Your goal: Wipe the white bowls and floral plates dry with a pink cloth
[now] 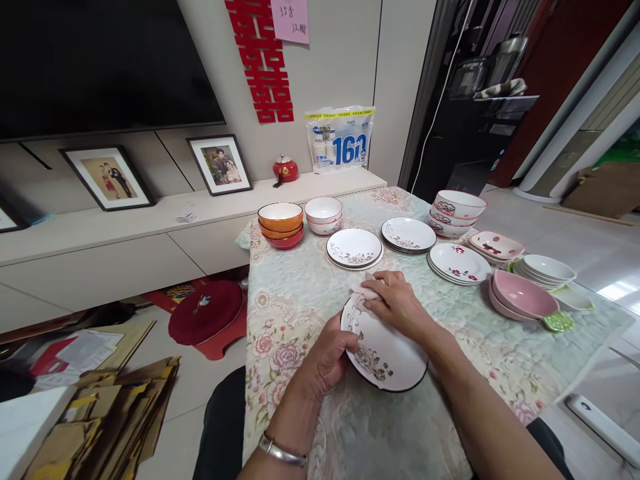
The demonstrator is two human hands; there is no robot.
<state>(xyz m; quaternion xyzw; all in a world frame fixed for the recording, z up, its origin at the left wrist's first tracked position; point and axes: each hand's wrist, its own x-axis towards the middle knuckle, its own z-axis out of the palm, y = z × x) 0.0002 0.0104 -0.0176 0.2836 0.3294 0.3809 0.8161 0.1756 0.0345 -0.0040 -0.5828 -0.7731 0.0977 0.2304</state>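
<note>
A white plate [395,360] with a dark rim and a brown flower pattern is tilted towards me above the table. My left hand [330,353] grips its left edge, the thumb lying over the rim. At the far edge, my right hand [397,300] presses a pale, thin cloth or tissue [364,291] against the plate; its fingers partly cover this piece. Just beyond the hands are a small stack of similar flowered plates [355,247] and, to its right, another stack of dark-rimmed plates [409,235].
Stacked orange bowls [281,217], white bowls [323,212] and patterned bowls [456,210] stand along the far side. To the right are red-flowered plates [459,262], pink leaf-handled dishes [525,293] and small white dishes [547,269]. A red stool [207,313] and flattened cardboard [115,413] are left of the table.
</note>
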